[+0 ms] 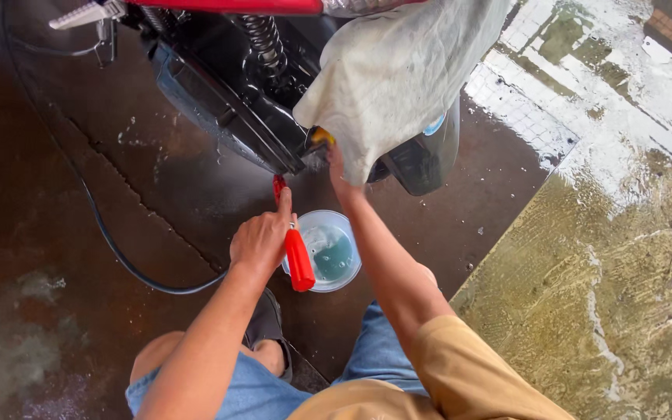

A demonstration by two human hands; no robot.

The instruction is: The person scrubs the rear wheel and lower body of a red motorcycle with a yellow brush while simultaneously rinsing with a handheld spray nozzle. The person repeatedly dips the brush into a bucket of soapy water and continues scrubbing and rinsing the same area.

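red tool handle (pixel 299 260), off-white cloth (pixel 394 74) (stained)

We see our own body at the bottom of the frame: bare forearms rising toward the middle, a tan short sleeve (pixel 460 373) at lower right, faded blue denim shorts (pixel 258 389) across the bottom centre, and a dark grey shoe (pixel 266 319) just above them.

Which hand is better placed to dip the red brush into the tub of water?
Probably the left hand: it already grips the red brush right over the tub. The right hand is up under the cloth.
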